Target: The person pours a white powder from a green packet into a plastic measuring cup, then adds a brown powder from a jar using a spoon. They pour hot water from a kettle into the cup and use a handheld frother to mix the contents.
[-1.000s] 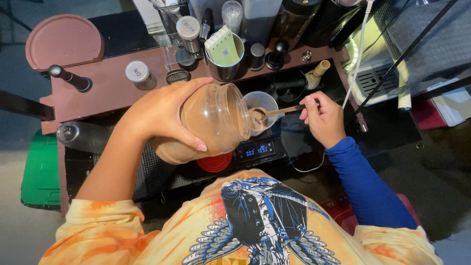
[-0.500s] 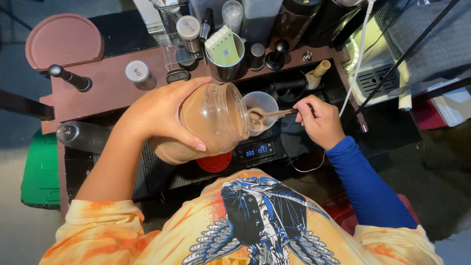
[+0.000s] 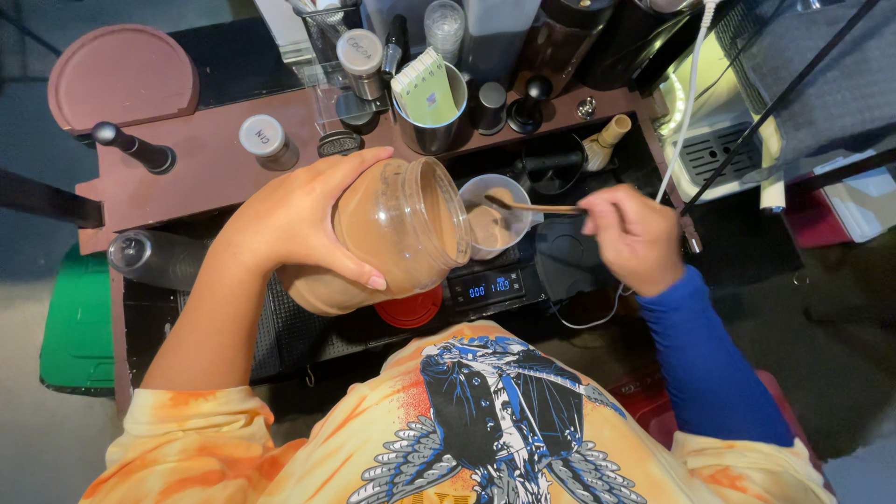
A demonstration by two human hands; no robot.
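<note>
- Orange tie-dye cloth of the person's printed shirt (image 3: 448,439) fills the nearest edge of the view, with a blue sleeve (image 3: 709,373) running up to the right hand.
- Just beyond the shirt, under the left grip, a red round lid (image 3: 411,308) lies on the black counter, beside a small black digital scale (image 3: 490,287) with a lit display.
- Compared with half a second ago, the right hand (image 3: 635,233) has drawn back to the right, and the thin wooden scoop (image 3: 537,207) has come out of the jar mouth; its tip now sits over the small white cup (image 3: 495,219). I judge that a portion of powder is being carried over to the cup on the scale.
- The left hand (image 3: 299,219) wraps the clear plastic jar of brown powder (image 3: 397,233), fingers spread wide round its wall, thumb pressed on the near side; the jar is tilted, mouth toward the cup and just beside it.
- The right hand pinches the scoop's handle between closed fingertips, holding it roughly level.
- Beyond the grips, a metal cup holding a green notepad (image 3: 429,107), small capped jars, a bamboo whisk (image 3: 602,140) and a black tamper (image 3: 135,147) stand on the brown shelf (image 3: 205,187).
- Farthest left, a round brown tray (image 3: 121,75).
</note>
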